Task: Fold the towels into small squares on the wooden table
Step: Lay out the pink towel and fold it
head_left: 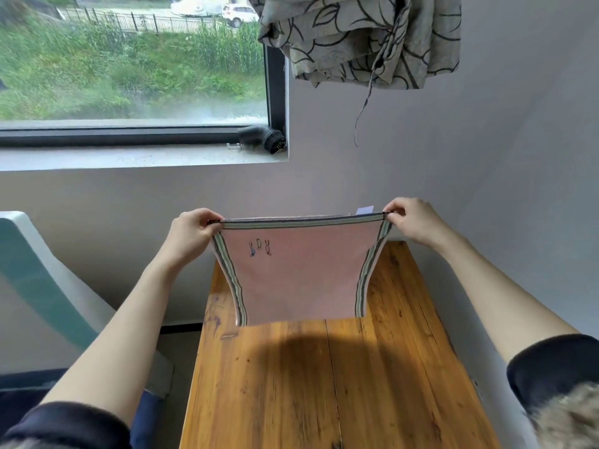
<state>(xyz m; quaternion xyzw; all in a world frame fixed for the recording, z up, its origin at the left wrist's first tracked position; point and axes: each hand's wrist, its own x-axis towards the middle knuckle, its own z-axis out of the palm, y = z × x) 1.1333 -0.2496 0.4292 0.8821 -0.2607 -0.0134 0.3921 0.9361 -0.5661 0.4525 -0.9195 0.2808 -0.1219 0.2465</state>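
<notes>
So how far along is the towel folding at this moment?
Done: no folded square shows on the wooden table. In hand: the left hand and right hand pinch the pink towel's top corners, hanging it unfolded. Left: every fold.

We cannot read the small marks (pixel 261 248) on the towel (pixel 301 273); it hides the table's (pixel 324 384) far end, whose near end is cut off.

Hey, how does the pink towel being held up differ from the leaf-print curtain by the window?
The pink towel is plain with striped borders; the curtain is grey-beige with dark leaf outlines. The towel is stretched flat between the left hand and right hand; the curtain hangs bunched, untouched. Both are cloth.
</notes>
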